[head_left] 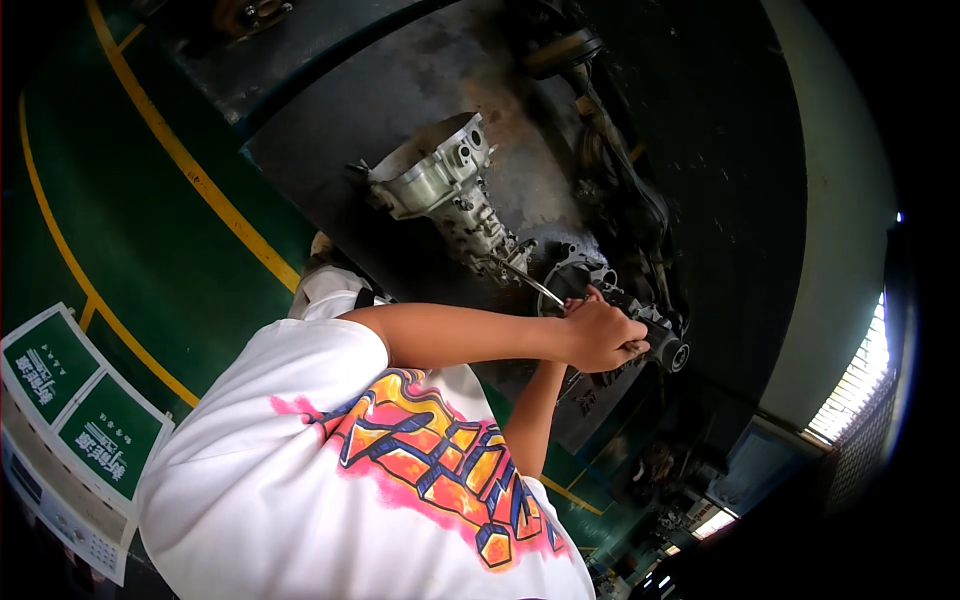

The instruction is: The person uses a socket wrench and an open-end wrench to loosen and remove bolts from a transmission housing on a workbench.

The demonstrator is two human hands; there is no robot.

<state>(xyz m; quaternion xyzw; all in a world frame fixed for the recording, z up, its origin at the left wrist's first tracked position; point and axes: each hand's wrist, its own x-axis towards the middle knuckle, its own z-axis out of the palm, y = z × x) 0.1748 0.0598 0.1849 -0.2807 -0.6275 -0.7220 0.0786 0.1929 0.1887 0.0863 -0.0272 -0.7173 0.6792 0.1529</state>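
Note:
My left hand (pixel 600 338) is closed, its fingers curled, at the near end of a slim shiny metal bar (pixel 538 284). The bar slants up and left to the narrow end of a silvery gearbox (pixel 430 180). My right hand (pixel 588 297) is mostly covered by the left. Its visible fingers are curled at the same end of the bar, and its forearm passes behind the left wrist. The gearbox lies with its wide bell-shaped opening turned away from me. Just beyond my hands is a second metal housing (pixel 572 268) with an open round mouth, partly hidden by them.
The gearbox lies on a dark, stained bench top (pixel 350 95). Long dark machine parts (pixel 625 170) stand along its right side. A dark cylindrical end piece (pixel 676 354) juts out right of my hands. Green floor with yellow lines (pixel 200 180) and a panel with green labels (pixel 85 400) lie at left.

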